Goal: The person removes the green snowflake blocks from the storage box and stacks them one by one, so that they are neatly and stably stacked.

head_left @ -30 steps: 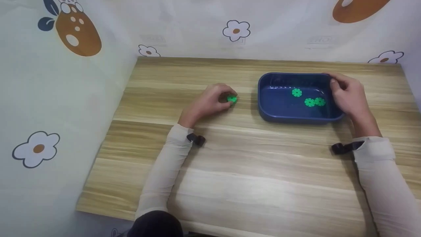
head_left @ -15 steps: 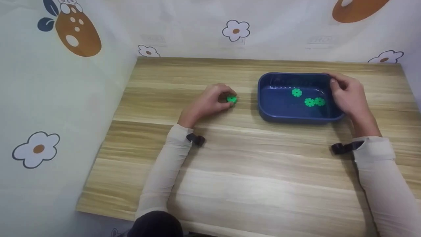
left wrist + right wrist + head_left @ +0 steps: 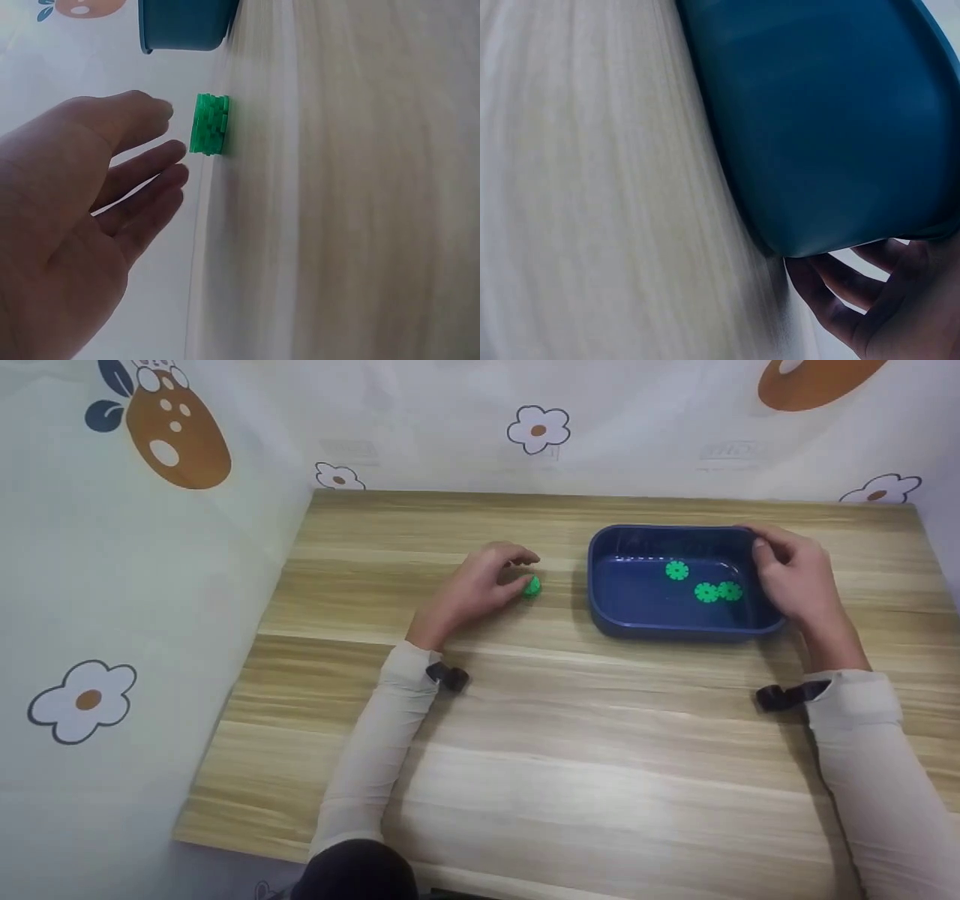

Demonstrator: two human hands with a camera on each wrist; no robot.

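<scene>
A short stack of green notched discs stands on the table just beyond my left hand. In the left wrist view the fingers are parted and relaxed, with a small gap between the fingertips and the stack. My right hand grips the right end of a dark blue rectangular box, thumb over the rim. The right wrist view has the fingers against the box's outer wall. Inside the box lie a single green disc and two more green discs side by side.
The wood-grain table runs up to a pale patterned wall covering at the back and left. A dark rounded thing sits at the near edge by the left sleeve. Each wrist bears a small black camera.
My left fingers have spread and let go of the green discs, which now stand as a stack on the table. The right hand and the box have stayed in place.
</scene>
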